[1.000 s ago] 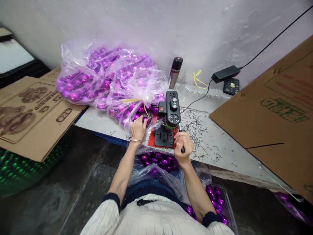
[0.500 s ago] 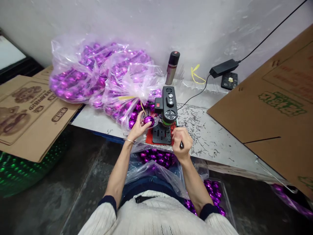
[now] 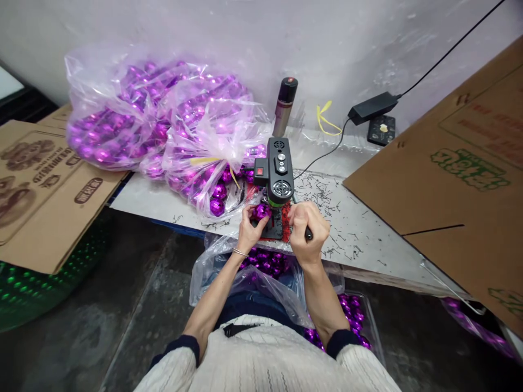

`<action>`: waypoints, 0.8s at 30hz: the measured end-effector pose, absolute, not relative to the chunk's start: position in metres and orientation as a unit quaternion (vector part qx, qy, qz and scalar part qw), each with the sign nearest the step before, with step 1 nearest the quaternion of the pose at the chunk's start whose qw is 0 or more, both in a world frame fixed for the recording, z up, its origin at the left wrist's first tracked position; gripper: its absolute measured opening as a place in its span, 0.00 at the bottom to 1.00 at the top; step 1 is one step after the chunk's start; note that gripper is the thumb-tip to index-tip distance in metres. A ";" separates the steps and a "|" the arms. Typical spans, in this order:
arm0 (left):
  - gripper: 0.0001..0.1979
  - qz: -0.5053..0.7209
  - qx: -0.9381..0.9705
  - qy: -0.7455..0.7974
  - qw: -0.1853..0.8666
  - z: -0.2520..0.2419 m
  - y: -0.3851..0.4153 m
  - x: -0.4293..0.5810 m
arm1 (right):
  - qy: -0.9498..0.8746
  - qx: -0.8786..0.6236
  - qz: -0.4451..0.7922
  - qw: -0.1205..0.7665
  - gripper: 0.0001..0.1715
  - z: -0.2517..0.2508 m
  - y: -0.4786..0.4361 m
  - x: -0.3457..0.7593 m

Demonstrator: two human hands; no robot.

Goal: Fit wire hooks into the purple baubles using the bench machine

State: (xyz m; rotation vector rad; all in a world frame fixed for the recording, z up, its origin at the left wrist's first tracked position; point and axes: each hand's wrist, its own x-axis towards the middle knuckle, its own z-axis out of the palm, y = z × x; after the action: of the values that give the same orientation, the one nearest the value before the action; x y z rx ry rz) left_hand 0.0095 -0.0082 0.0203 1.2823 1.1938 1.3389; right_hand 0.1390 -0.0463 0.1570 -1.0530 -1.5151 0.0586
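Left hand (image 3: 250, 231): fingers closed on purple ball (image 3: 260, 211), held under bench drill (image 3: 274, 179).
Right hand (image 3: 307, 233): clenched round drill lever (image 3: 308, 234).
Surface (image 3: 359, 239): scattered shavings.
Bag of purple balls (image 3: 163, 130): behind, left.

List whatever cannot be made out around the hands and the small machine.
Head view only:
- Working tip of the bench machine: hidden by its own head and the purple ball in the left hand.
- Most of the lever handle: wrapped by the right hand.
- Print on the left cardboard: too small, cut by the frame edge.
- Part of the lap bag: covered by the table and arms.
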 end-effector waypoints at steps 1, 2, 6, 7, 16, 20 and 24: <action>0.26 0.534 0.542 0.492 0.423 0.018 -0.007 0.010 | -0.657 -0.455 0.023 0.601 0.17 0.156 -0.047 0.139; 0.25 0.527 0.560 0.499 0.399 0.016 -0.005 0.011 | -0.659 -0.455 0.020 0.599 0.17 0.155 -0.047 0.140; 0.29 0.501 0.619 0.494 0.347 0.005 -0.002 0.011 | -0.665 -0.456 0.009 0.592 0.16 0.152 -0.048 0.141; 0.30 0.492 0.640 0.487 0.334 0.002 -0.002 0.010 | -0.665 -0.456 0.007 0.592 0.16 0.151 -0.048 0.141; 0.31 0.422 0.742 0.446 0.271 -0.006 -0.004 -0.001 | -0.673 -0.443 -0.003 0.592 0.15 0.147 -0.051 0.142; 0.30 0.426 0.736 0.461 0.255 -0.008 -0.004 0.002 | -0.684 -0.440 -0.005 0.581 0.15 0.146 -0.052 0.144; 0.31 0.416 0.735 0.470 0.257 -0.008 -0.003 0.002 | -0.692 -0.434 -0.022 0.576 0.14 0.135 -0.053 0.145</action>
State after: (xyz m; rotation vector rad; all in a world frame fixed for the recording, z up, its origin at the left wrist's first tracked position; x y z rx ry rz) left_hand 0.0022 -0.0034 -0.0082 1.9957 1.2742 1.1281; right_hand 0.1446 -0.0530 0.1352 -1.0171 -1.6191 -0.0511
